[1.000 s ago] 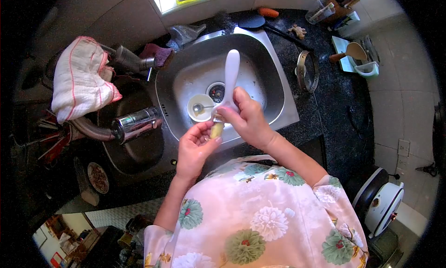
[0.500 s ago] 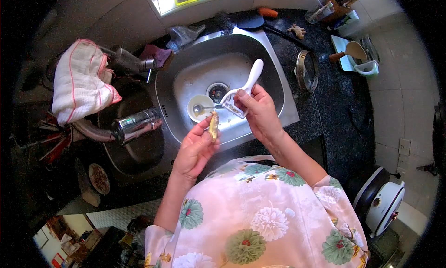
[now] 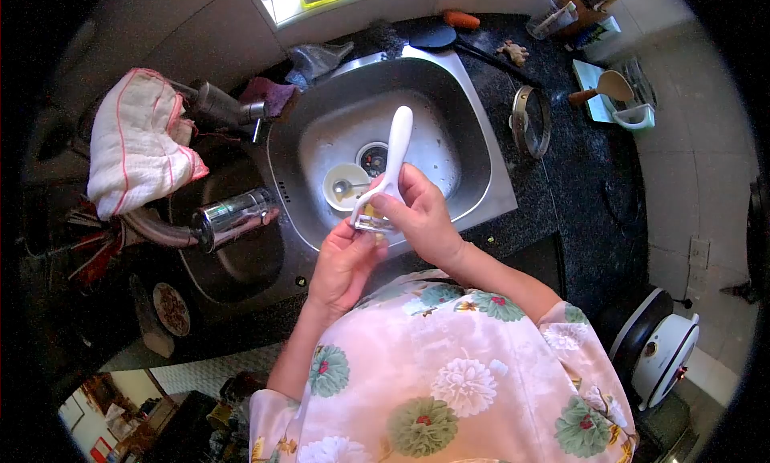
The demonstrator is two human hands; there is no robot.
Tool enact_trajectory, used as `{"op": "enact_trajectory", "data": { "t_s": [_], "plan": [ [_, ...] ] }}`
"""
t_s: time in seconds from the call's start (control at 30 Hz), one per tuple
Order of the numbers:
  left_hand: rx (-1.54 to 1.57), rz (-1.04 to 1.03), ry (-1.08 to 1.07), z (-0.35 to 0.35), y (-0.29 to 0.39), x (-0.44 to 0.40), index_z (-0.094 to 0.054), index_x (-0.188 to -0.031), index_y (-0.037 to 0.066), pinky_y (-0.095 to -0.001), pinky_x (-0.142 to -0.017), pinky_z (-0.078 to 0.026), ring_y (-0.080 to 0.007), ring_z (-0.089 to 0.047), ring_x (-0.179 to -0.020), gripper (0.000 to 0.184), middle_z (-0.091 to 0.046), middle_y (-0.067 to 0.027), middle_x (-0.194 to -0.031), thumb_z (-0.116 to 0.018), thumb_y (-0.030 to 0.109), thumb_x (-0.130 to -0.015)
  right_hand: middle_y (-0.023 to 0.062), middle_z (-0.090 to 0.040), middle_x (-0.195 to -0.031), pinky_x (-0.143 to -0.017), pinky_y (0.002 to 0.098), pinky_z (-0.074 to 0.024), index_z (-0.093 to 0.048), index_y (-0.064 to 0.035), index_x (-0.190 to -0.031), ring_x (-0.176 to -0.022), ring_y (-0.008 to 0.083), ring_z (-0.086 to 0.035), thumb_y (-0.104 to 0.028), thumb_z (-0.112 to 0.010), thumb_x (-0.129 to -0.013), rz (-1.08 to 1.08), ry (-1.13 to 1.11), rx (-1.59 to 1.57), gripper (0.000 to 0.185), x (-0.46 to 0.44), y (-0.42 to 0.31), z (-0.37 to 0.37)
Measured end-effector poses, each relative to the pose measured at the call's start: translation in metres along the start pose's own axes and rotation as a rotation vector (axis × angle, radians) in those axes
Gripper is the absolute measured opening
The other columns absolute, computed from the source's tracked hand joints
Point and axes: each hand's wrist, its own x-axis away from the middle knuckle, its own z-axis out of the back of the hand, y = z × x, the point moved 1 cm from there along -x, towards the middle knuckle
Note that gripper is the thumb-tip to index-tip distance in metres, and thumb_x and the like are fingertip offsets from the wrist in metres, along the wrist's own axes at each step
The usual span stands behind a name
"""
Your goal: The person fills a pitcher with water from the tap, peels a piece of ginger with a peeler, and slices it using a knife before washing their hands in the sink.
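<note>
Over the near edge of the sink (image 3: 329,134), the small yellow piece (image 3: 370,211), likely light, firm and slippery, is pinched, best by its near end, in the left hand's (image 3: 345,269) fingers, beneath the white peeler (image 3: 399,142) clamped in the right hand's (image 3: 427,224) fingers.

head-worn view, facing forward and down, sink (image 3: 441,134) near centre

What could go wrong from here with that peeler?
The peeler in the right hand sits right at the fingertips of the left hand, so a slip might nick them. The yellow piece is small and could pop loose into the sink. Peelings may drop into the bowl.
</note>
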Motion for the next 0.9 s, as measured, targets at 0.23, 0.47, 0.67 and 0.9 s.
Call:
{"op": "enact_trajectory", "data": {
  "t_s": [0.23,0.47,0.67,0.9],
  "plan": [
    [0.110,0.061,-0.050,0.004,0.000,-0.001,-0.049,-0.116,0.004,-0.0242,-0.070,-0.052,-0.0149,-0.058,-0.080,0.031,-0.058,-0.0068,-0.096,-0.059,0.013,-0.088,0.0079,-0.063,-0.093,-0.077,0.0242,-0.0487,-0.050,-0.0009,-0.103,-0.085,0.0110,-0.061,-0.009,-0.057,-0.087,0.085,0.003,0.124,0.019,-0.007,-0.007,0.007],
    [0.221,0.125,-0.145,0.004,0.003,-0.001,-0.045,-0.120,0.004,-0.0242,-0.070,-0.048,-0.0150,-0.052,-0.082,0.034,-0.055,-0.0104,-0.098,-0.055,0.015,-0.089,0.0087,-0.064,-0.093,-0.078,0.0266,-0.0499,-0.050,-0.0010,-0.105,-0.086,0.0129,-0.063,-0.014,-0.057,-0.089,0.066,0.134,-0.073,0.022,-0.015,-0.006,0.017],
    [0.333,0.144,-0.188,0.003,0.000,-0.003,-0.050,-0.116,0.003,-0.0269,-0.073,-0.048,-0.0155,-0.054,-0.083,0.028,-0.057,-0.0100,-0.098,-0.053,0.014,-0.090,0.0068,-0.062,-0.095,-0.080,0.0262,-0.0480,-0.054,-0.0023,-0.105,-0.086,0.0119,-0.061,-0.012,-0.059,-0.088,-0.011,-0.011,-0.089,0.020,-0.003,-0.005,0.007],
    [0.328,0.108,-0.158,0.010,-0.008,-0.004,-0.054,-0.110,0.001,-0.0285,-0.075,-0.049,-0.0162,-0.056,-0.085,0.022,-0.059,-0.0089,-0.100,-0.051,0.012,-0.091,0.0056,-0.062,-0.095,-0.076,0.0247,-0.0489,-0.054,-0.0010,-0.102,-0.085,0.0101,-0.060,-0.007,-0.060,-0.086,0.022,-0.048,0.015,0.018,0.000,0.000,0.004]
  ]
}}
